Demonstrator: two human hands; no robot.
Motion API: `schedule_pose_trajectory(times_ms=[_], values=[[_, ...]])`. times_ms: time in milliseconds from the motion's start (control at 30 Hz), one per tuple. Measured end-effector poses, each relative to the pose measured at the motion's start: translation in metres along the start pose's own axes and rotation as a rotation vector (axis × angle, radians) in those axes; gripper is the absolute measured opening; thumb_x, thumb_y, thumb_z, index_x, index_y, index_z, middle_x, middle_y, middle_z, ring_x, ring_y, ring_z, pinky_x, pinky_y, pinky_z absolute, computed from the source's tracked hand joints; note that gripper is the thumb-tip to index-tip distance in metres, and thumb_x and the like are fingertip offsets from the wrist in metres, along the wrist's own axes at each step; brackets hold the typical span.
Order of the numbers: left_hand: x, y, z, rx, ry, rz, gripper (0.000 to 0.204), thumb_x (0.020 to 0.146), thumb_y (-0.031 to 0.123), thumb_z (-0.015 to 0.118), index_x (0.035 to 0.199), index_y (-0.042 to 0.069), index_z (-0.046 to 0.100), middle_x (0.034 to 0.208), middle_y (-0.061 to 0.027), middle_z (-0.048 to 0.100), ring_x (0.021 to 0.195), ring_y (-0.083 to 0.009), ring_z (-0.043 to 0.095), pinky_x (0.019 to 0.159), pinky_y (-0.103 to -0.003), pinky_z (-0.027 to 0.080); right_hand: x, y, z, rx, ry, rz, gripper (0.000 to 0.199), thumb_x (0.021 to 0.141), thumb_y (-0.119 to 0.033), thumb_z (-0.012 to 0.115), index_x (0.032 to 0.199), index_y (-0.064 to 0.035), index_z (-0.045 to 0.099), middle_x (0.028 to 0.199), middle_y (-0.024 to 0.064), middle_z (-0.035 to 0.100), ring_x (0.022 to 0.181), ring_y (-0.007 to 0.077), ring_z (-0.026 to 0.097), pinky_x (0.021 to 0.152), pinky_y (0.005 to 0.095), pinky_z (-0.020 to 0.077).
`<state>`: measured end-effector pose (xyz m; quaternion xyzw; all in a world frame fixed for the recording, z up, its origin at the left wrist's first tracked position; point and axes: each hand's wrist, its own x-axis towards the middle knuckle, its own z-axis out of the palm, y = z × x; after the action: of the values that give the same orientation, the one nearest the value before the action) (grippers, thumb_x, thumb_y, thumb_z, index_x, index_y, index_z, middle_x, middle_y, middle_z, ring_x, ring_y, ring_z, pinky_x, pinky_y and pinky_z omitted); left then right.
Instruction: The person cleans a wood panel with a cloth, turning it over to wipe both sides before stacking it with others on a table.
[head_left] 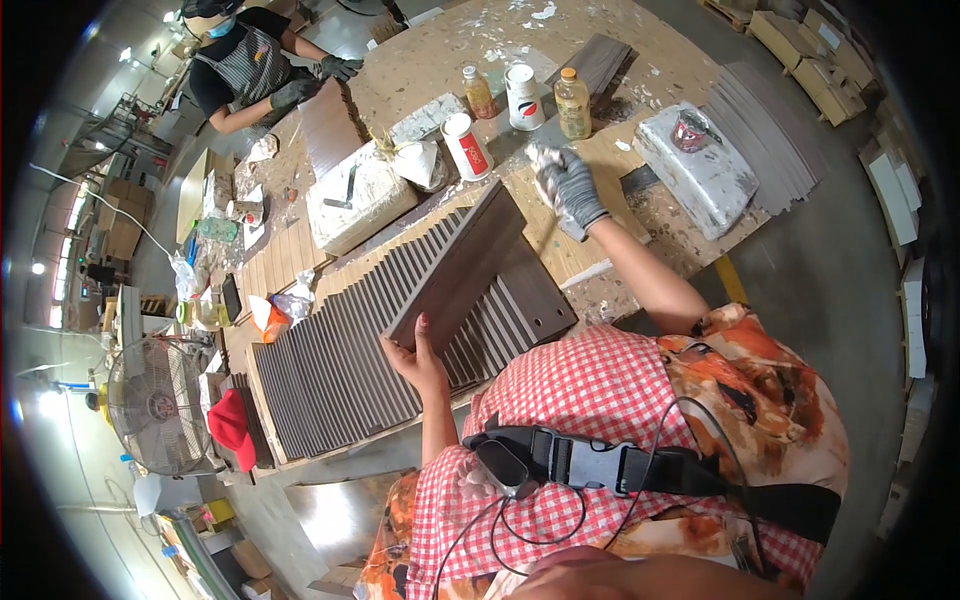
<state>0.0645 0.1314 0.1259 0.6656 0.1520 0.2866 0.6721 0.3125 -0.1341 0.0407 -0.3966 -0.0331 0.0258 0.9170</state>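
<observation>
My bare left hand [420, 368] grips the near end of a dark brown board [462, 268], thumb on its face. The board is tilted up on edge over a long row of similar brown slats [340, 365] packed side by side. Another brown board [530, 300] with two holes near its end lies flat on the row's right side. My right hand [578, 190], in a grey glove, is closed around a crumpled white rag [545, 165]. It is over the table, to the right of the tilted board and apart from it.
Behind stand white cans [523, 98] and bottles of yellowish liquid [572, 105]. A stained white block [697, 170] carrying a small tin [690, 130] lies right, beside stacked grey-brown boards [765, 135]. Another white block [360, 205] is left. A gloved co-worker [250, 75] handles a board across the table.
</observation>
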Motion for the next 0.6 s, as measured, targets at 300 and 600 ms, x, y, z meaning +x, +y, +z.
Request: schedule_pose_trajectory(times_ms=[300,600], values=[[-0.005,-0.011,-0.016,0.062,-0.281,0.269,0.022,0.086,-0.01,0.059,0.104,-0.001,0.051,0.102,-0.0114,0.059,0.097,-0.0163,0.058,0.085,-0.028,0.047,-0.115,-0.016,0.194,-0.91,-0.803,-0.542,0.031,0.086,-0.025,0.058,0.11,-0.0053,0.058,0.096,0.0061,0.06,0.092,0.0223,0.059,0.089,0.0392,0.0482],[-0.017,-0.003,-0.013,0.239,-0.287,0.418,0.019,0.084,-0.011,0.06,0.096,-0.001,0.048,0.098,-0.0147,0.061,0.098,-0.0255,0.064,0.085,-0.033,0.051,-0.057,-0.039,0.111,-1.397,-0.276,-0.534,0.019,0.091,-0.025,0.051,0.098,-0.0126,0.064,0.083,0.0108,0.066,0.079,0.0232,0.063,0.084,0.0384,0.0494]])
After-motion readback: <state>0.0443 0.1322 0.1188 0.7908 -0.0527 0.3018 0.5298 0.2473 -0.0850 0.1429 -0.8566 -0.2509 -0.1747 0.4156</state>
